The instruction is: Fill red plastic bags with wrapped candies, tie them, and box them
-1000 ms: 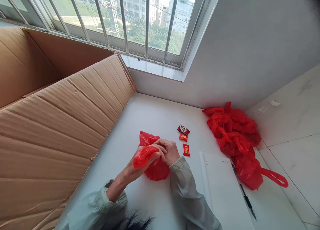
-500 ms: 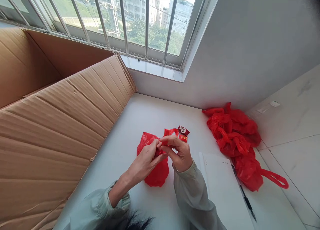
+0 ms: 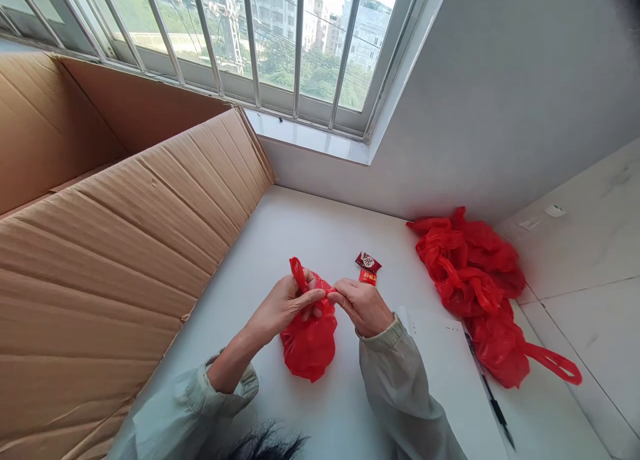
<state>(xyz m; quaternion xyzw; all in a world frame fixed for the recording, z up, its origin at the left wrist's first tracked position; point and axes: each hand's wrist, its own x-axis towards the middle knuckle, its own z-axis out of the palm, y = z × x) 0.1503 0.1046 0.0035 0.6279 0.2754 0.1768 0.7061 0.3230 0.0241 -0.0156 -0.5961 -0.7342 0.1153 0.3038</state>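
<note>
A small red plastic bag (image 3: 310, 347) hangs bunched below my hands, over the white table. My left hand (image 3: 287, 300) is closed around its gathered neck, and one handle loop sticks up past the fingers. Between thumb and fingertips, my right hand (image 3: 364, 307) pinches another strip of the bag, drawn out to the right. What the bag contains is hidden by the plastic. Just beyond my right hand lie a dark red packet with white print (image 3: 369, 261) and a bright red packet with yellow print (image 3: 368, 277).
A big open cardboard box (image 3: 150, 233) fills the left side, beside a barred window (image 3: 300, 53). Several red plastic bags (image 3: 465, 273) lie heaped against the wall at right. White paper (image 3: 440, 367) and a black pen (image 3: 497, 410) are near my right sleeve.
My hands have drawn slightly apart, pulling a strip of the bag taut between them. A handle loop now stands up at my left hand, and the two packets are less covered.
</note>
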